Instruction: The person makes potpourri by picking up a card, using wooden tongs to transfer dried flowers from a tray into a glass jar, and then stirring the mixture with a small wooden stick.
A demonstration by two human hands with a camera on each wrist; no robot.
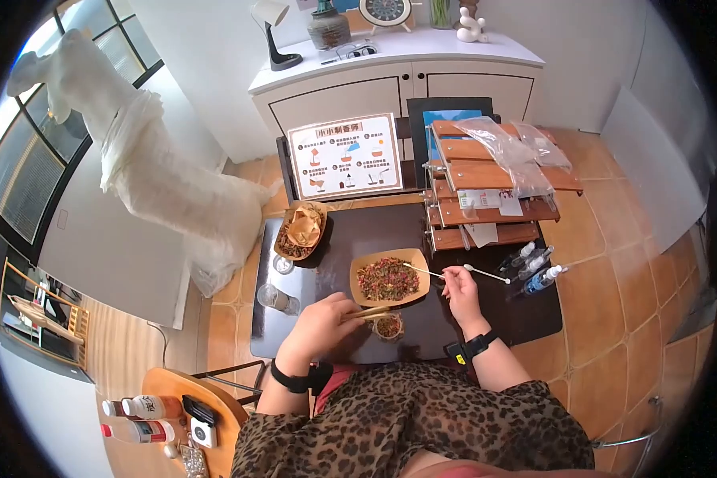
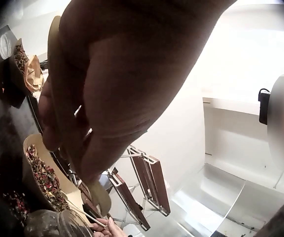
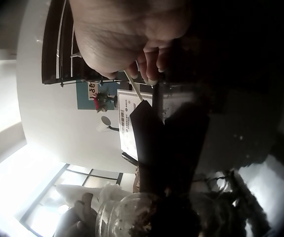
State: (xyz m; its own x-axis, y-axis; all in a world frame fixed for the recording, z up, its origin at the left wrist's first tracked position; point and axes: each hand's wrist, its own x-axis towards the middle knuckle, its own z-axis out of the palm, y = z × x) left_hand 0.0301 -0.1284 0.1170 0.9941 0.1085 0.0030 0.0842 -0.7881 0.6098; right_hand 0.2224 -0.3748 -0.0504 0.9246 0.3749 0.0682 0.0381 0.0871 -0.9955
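Note:
My left hand [image 1: 323, 325] grips a narrow light-wood tool [image 1: 368, 313] whose rounded, flat end [image 2: 101, 198] shows in the left wrist view. The tool's far end reaches over a small clear jar [image 1: 389, 327] partly filled with dried bits. Beyond the jar sits a brown paper tray [image 1: 421, 285] of mixed red and green dried petals [image 1: 386, 280]. Pinched in the fingers of my right hand [image 1: 460, 296] is a thin pale stick [image 1: 424, 272], its tip at the petals on the tray's right side. Another pale stick [image 1: 487, 275] lies right of that hand.
A second paper tray [image 1: 319, 213] with crumpled brown paper stands at the back left. Nearer on that side is a clear container [image 1: 277, 299]. Spray bottles [image 1: 540, 279] stand at the right, below a wooden folding rack [image 1: 486, 207]. A printed instruction board [image 1: 346, 157] stands behind.

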